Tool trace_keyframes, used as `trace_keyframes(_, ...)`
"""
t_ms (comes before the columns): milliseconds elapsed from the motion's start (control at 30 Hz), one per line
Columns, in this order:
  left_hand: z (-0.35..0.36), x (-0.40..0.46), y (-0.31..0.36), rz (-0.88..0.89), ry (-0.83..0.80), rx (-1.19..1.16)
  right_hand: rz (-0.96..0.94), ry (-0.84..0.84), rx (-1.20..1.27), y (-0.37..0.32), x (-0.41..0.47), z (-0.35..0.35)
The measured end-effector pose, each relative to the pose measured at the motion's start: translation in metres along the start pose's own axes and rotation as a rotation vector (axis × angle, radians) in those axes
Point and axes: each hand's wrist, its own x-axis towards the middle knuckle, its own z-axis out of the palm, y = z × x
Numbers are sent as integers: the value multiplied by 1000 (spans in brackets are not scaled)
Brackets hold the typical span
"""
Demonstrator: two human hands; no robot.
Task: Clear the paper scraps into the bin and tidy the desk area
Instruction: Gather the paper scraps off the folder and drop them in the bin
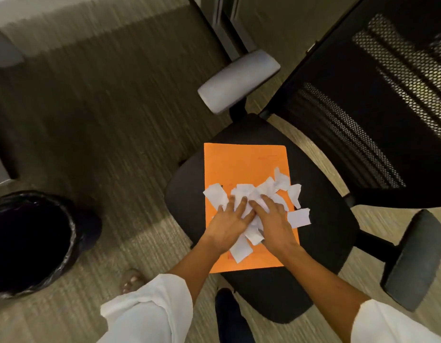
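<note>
Presently the gathering step is in hand. White paper scraps lie heaped on an orange folder, which rests flat on the seat of a black office chair. The left hand and the right hand press on the heap from either side, fingers spread and partly curled over the scraps, touching at the middle; neither has yet closed on a bundle. Several scraps lie loose at the folder's right edge, one partly off it onto the seat. The bin, lined with a black bag and open, stands on the carpet well left of the chair. In my judgement the next move calls for cupping the heap tightly, or lifting the folder level as a tray, then carrying it across to the bin without spilling the outlying scraps.
</note>
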Motion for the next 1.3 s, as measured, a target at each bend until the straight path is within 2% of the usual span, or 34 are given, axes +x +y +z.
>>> trace_keyframes(100, -7, -1, -2, 28, 18, 11, 0, 50, 16, 3, -1, -2)
trace_keyframes(300, -39, -1, 1, 60, 289, 63, -18, 136, 109, 3, -6, -32)
trace_keyframes(367, -50, 2, 1, 40, 334, -22, -39, 198, 160, -1, -10, -47)
trace_keyframes(467, -64, 3, -5, -24, 374, -288, -51, 293, 234, -13, -14, -70)
trace_keyframes(567, -88, -10, -16, -184, 604, -631, 9, 424, 356, -26, -16, -87)
trace_keyframes(633, -101, -29, -30, -376, 835, -925, 72, 500, 463, -40, -18, -95)
trace_keyframes(667, -105, -38, -41, -521, 911, -1059, 107, 511, 522, -50, -17, -99)
trace_keyframes(700, -107, -46, -53, -682, 922, -1219, 143, 507, 579, -61, -16, -102)
trace_keyframes(733, -107, -58, -68, -833, 896, -1403, 171, 490, 624, -77, -12, -104)
trace_keyframes(800, -103, -82, -95, -995, 865, -1783, 229, 436, 727, -107, -3, -107)
trace_keyframes(867, -93, -116, -125, -1007, 918, -2093, 253, 379, 917, -148, 8, -106)
trace_keyframes(900, -89, -134, -138, -973, 960, -2172, 262, 337, 1038, -170, 12, -105)
trace_keyframes(967, -82, -176, -160, -907, 1050, -2249, 242, 198, 1307, -218, 18, -98)
trace_keyframes(1033, -72, -218, -180, -928, 1129, -2269, 205, 31, 1491, -267, 20, -87)
trace_keyframes(1167, -38, -305, -216, -1061, 1339, -2335, 207, -245, 1554, -369, 15, -52)
trace_keyframes(1300, -5, -361, -241, -1243, 1548, -2394, 271, -439, 1577, -447, 9, -19)
